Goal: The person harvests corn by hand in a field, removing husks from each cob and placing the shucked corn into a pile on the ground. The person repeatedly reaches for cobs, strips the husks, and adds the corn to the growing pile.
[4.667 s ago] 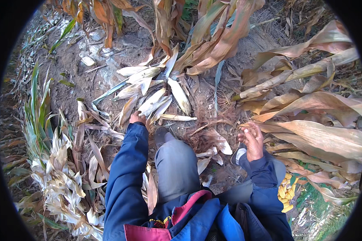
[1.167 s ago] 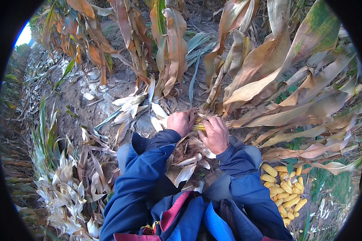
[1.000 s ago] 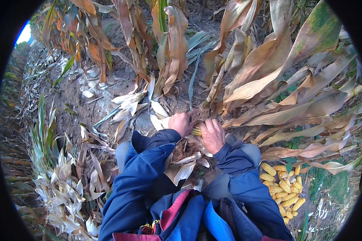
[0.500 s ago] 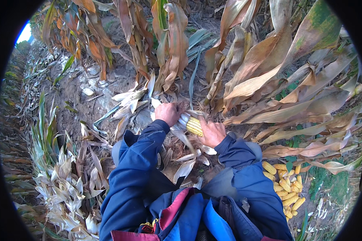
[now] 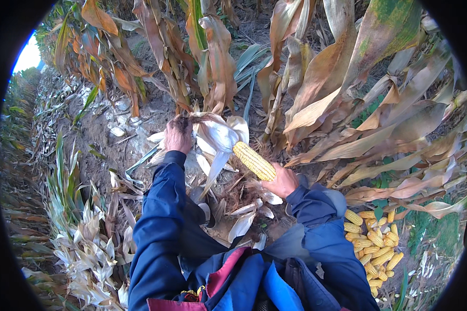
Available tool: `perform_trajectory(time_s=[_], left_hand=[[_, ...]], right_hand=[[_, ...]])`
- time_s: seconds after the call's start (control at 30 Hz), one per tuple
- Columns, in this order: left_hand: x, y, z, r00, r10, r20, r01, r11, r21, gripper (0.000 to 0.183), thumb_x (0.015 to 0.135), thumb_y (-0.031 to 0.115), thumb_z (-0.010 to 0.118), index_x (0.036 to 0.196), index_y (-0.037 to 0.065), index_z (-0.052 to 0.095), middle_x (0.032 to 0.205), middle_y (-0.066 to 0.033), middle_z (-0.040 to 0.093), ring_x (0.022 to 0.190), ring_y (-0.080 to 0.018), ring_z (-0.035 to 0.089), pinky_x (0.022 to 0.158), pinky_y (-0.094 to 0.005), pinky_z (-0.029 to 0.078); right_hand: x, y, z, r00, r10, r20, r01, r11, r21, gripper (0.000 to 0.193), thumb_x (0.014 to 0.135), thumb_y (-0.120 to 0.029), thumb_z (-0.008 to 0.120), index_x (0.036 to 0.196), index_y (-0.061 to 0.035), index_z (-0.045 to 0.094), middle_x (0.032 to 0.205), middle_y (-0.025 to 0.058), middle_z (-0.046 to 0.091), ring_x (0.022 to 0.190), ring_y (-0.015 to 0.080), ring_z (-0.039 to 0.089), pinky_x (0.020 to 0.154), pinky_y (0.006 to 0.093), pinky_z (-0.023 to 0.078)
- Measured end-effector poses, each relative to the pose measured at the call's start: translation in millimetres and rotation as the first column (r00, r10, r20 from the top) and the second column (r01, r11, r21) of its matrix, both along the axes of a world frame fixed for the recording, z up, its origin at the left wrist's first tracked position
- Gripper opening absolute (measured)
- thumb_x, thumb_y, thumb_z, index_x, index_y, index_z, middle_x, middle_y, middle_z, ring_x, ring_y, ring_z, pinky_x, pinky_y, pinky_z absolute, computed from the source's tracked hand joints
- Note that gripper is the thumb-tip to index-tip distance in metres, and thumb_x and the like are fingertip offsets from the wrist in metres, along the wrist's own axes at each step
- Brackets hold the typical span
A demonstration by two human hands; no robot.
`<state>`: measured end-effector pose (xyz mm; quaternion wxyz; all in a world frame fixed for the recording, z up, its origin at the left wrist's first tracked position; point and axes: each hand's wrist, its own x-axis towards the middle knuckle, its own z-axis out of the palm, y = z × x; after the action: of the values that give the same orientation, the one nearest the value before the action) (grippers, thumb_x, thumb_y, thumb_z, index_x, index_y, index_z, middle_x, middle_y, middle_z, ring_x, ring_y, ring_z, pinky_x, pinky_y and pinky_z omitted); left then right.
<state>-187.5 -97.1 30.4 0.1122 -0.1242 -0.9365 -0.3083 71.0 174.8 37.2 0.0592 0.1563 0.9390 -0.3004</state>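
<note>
In my right hand point(image 5: 281, 181) is the lower end of a bare yellow corn cob point(image 5: 254, 161), which points up and left. My left hand point(image 5: 178, 136) is closed on a pale corn husk point(image 5: 213, 136) with dark brown silk at its top. The husk fans out between the two hands, and the cob's upper tip lies against or just beside its edge; whether they are still joined I cannot tell. Beneath them, loose husks point(image 5: 242, 224) and brown silk lie on the soil between my feet.
A heap of husked yellow cobs point(image 5: 374, 243) lies at my right. Discarded pale husks point(image 5: 91, 254) pile up at my left. Dry standing corn stalks point(image 5: 218, 57) rise ahead, and long dry leaves point(image 5: 389, 140) reach in from the right.
My left hand has moved left and slightly up, drawing the husk off the cob. More of the yellow cob shows now, and my right hand has shifted slightly right and down with it.
</note>
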Motion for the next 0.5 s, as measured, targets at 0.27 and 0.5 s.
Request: perform_trajectory(time_s=[0.27, 0.5], left_hand=[[92, 78, -20, 0.604, -0.464, 0.648, 0.060, 0.837, 0.543, 0.067, 0.091, 0.049, 0.065, 0.133, -0.002, 0.048, 0.105, -0.0145, 0.063, 0.090, -0.0268, 0.066, 0.075, -0.0430, 0.056], [73, 103, -35, 0.467, -0.723, 0.509, -0.567, 0.197, 0.800, 0.033, 0.091, 0.042, 0.070, 0.103, 0.013, 0.059, 0.080, -0.0062, 0.063, 0.070, -0.0201, 0.065, 0.065, -0.0395, 0.058]], right_hand=[[-14, -1, -32, 0.980, -0.100, -0.174, 0.039, 0.945, -0.325, 0.052, 0.074, -0.036, 0.080, 0.107, 0.0001, 0.063, 0.094, 0.0211, 0.070, 0.086, 0.0360, 0.069, 0.078, 0.0424, 0.053], [0, -50, -22, 0.981, -0.062, -0.181, 0.014, 0.968, -0.251, 0.056, 0.075, -0.030, 0.080, 0.116, -0.0021, 0.055, 0.095, 0.0219, 0.069, 0.089, 0.0387, 0.067, 0.078, 0.0433, 0.053]])
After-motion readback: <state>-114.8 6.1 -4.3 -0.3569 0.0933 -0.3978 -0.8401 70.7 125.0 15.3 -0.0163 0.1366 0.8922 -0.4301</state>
